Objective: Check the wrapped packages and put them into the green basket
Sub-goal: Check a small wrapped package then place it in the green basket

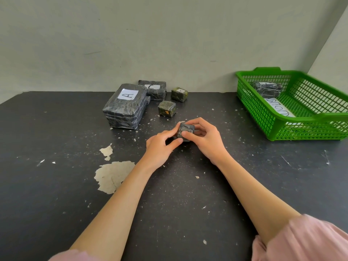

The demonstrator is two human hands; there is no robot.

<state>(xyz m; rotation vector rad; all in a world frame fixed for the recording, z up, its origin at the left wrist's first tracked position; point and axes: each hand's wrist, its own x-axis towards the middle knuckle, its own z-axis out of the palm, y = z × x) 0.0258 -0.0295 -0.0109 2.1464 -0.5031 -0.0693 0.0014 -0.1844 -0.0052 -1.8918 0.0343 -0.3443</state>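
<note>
Small wrapped cube (185,129) sits pinched between both hands; left hand (160,146) fingertips grip its near-left face; right hand (206,137) curls round its right side.

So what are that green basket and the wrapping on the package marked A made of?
The green basket looks like glossy moulded plastic: an even lattice of holes. The package marked A seems wrapped in thin dark plastic film, shiny and crinkled; its label looks like white paper.
</note>
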